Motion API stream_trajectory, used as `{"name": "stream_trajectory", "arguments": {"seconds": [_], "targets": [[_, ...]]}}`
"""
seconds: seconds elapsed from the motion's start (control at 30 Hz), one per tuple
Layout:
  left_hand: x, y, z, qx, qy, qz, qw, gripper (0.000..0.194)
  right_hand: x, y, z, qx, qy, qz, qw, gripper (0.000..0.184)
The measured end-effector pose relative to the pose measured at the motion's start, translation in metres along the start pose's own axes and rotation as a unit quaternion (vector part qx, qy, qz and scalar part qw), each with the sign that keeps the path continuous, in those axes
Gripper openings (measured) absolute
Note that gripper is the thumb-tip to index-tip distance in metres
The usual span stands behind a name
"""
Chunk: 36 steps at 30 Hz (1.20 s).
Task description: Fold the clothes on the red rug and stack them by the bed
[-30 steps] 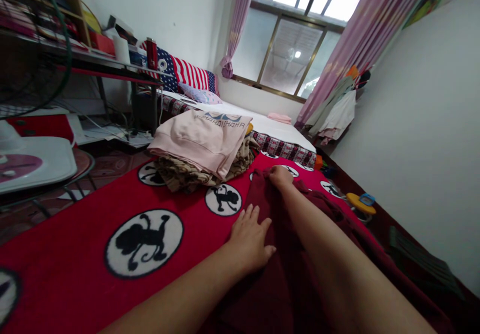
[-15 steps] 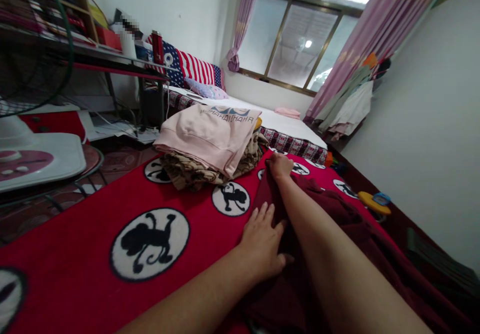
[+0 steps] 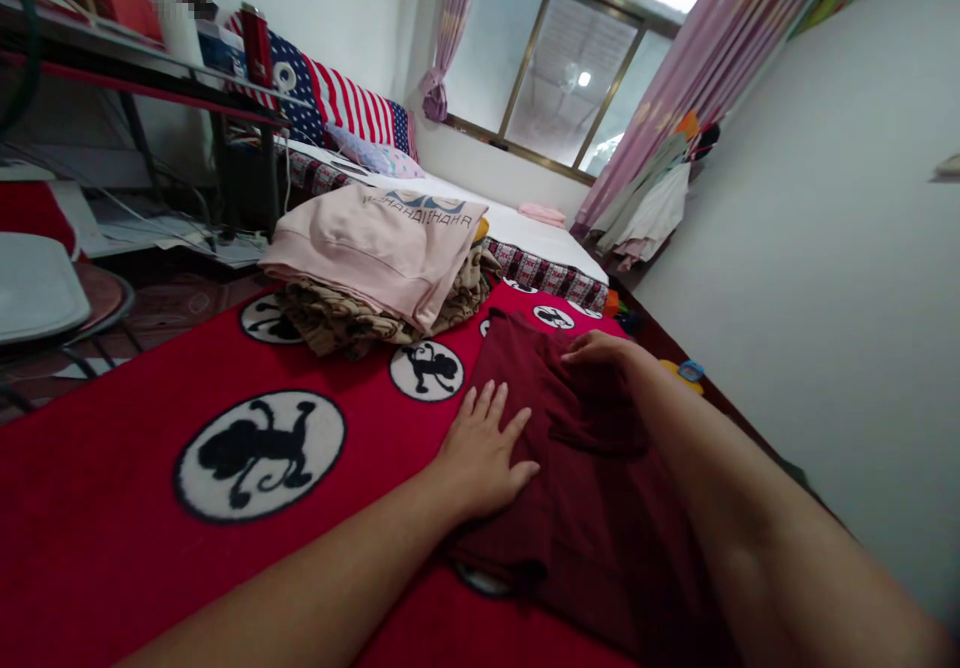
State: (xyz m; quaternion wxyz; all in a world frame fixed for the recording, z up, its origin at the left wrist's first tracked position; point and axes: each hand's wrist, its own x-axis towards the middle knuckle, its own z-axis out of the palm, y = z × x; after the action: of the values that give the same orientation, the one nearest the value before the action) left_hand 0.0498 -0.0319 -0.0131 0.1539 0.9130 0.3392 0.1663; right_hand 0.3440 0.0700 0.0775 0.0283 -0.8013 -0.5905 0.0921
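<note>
A dark maroon garment (image 3: 592,518) lies spread on a red blanket (image 3: 285,568) with white circles and black monkey figures. My left hand (image 3: 484,453) rests flat on the garment's left side, fingers spread. Over its upper part is my right hand (image 3: 604,353), fingers bent together at the cloth in a pinch, with folds running away below them. The garment's lower right part is hidden behind my right forearm. Past my left hand stands a pile of folded clothes: a pale pink sweatshirt (image 3: 367,248) with dark lettering on top of a brown patterned cloth (image 3: 337,320).
Beyond the blanket is a bed with a white top (image 3: 465,203) and a striped, starred cushion (image 3: 345,98). On the left, a desk (image 3: 150,83) carries a red flask (image 3: 256,43). A stool (image 3: 105,298) stands below it. Clothes (image 3: 656,213) hang by the right wall.
My right hand has moved from the garment's far left edge to the right, and the cloth there now lies more spread out. My left hand stays flat on it. The view has shifted right.
</note>
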Motion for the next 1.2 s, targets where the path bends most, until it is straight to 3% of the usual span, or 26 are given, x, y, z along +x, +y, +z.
{"name": "stream_trajectory", "arguments": {"seconds": [0.13, 0.27, 0.37, 0.47, 0.63, 0.77, 0.83, 0.97, 1.03, 1.13, 1.2], "targets": [[0.001, -0.002, 0.004, 0.014, 0.007, -0.001, 1.0, 0.071, -0.031, 0.026, -0.002, -0.035, -0.009, 0.038, 0.999, 0.018], [0.002, -0.003, 0.004, 0.028, 0.006, 0.0, 1.0, 0.07, -0.054, 0.033, -0.002, -0.135, 0.135, 0.105, 0.976, 0.027], [0.003, -0.002, 0.003, 0.039, 0.001, 0.002, 0.999, 0.07, -0.073, 0.022, 0.006, -0.197, 0.243, 0.104, 0.944, 0.033], [0.003, -0.003, 0.002, 0.042, -0.006, 0.005, 0.999, 0.07, -0.097, -0.003, 0.019, -0.142, 0.283, 0.046, 0.947, 0.036], [0.006, -0.009, -0.001, -0.017, 0.028, 0.005, 0.999, 0.07, -0.159, -0.04, 0.051, -0.026, 0.19, -0.128, 0.973, 0.031], [0.011, -0.017, -0.006, -0.156, 0.098, -0.032, 0.982, 0.052, -0.206, -0.05, 0.078, 0.027, 0.157, -0.297, 0.941, 0.057], [0.013, -0.018, -0.008, -0.194, 0.105, -0.031, 0.975, 0.044, -0.22, -0.051, 0.087, 0.017, 0.152, -0.331, 0.931, 0.05], [0.007, -0.013, -0.02, -0.205, 0.067, -0.018, 0.976, 0.039, -0.233, -0.05, 0.092, -0.005, 0.158, -0.29, 0.944, 0.026], [-0.002, -0.005, -0.031, -0.214, 0.007, 0.018, 0.977, 0.045, -0.237, -0.048, 0.091, -0.001, 0.173, -0.255, 0.952, 0.025], [-0.022, 0.013, -0.043, -0.165, -0.131, 0.1, 0.972, 0.073, -0.237, -0.034, 0.089, 0.003, 0.207, -0.166, 0.964, 0.032], [-0.035, 0.027, -0.044, -0.099, -0.177, 0.127, 0.971, 0.094, -0.231, -0.016, 0.085, 0.011, 0.253, -0.085, 0.964, 0.035]]}}
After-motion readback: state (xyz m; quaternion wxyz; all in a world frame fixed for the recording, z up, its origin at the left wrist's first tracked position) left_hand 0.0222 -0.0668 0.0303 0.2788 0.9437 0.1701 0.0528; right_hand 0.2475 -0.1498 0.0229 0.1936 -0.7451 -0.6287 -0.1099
